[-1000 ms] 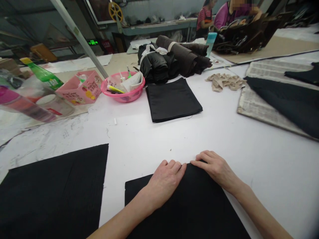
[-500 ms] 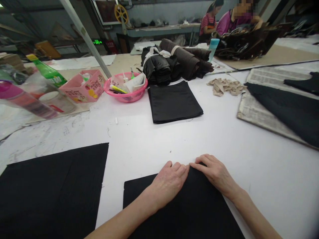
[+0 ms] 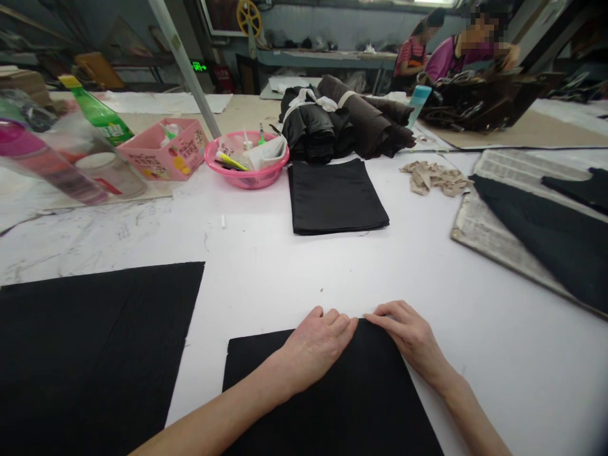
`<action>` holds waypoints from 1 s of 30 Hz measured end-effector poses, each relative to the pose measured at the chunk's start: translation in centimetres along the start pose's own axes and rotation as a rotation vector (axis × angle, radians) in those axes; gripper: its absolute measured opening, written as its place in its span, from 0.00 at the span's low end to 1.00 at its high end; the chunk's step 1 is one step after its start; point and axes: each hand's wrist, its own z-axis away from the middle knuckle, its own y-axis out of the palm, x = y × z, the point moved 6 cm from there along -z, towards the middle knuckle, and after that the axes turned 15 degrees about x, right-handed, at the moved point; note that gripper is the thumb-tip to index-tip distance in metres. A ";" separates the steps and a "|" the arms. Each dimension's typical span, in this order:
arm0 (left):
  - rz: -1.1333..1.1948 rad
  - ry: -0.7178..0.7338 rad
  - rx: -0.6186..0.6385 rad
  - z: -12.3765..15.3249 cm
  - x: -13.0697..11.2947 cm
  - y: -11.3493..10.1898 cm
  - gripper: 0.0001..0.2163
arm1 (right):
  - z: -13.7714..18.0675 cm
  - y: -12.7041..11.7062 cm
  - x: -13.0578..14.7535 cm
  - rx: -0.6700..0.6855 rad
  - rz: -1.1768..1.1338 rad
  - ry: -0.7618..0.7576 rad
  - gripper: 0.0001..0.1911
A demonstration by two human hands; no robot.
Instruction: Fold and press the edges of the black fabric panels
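Note:
A black fabric piece (image 3: 342,405) lies on the white table (image 3: 427,278) right in front of me. My left hand (image 3: 316,345) rests flat on its far edge, fingers together. My right hand (image 3: 411,332) lies beside it on the far right corner of the same piece, fingertips almost touching the left hand. Neither hand grips the cloth; both press down on it. A larger black fabric sheet (image 3: 90,354) lies to the left, apart from the hands.
A folded stack of black fabric (image 3: 335,196) sits mid-table, dark fabric rolls (image 3: 346,120) behind it. A pink bowl (image 3: 247,161), pink box (image 3: 164,149) and green bottle (image 3: 97,114) stand at the left. A board with black cloth (image 3: 546,221) lies right. Two people (image 3: 456,44) work at the back.
The view has tilted and shifted slightly; my hands stay together on the far edge of the black piece, having drawn it a little toward me.

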 end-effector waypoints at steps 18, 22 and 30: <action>-0.048 0.013 -0.066 0.0 -0.2 0.4 0.16 | 0.2 0.4 0.2 -0.009 0.040 0.039 0.15; -0.046 0.010 -0.024 0.3 0.1 0.5 0.18 | 0.0 0.6 0.2 -0.009 0.077 0.047 0.14; -0.022 0.004 0.022 -0.2 0.0 0.5 0.20 | 0.1 0.6 -0.7 -0.060 0.039 0.055 0.13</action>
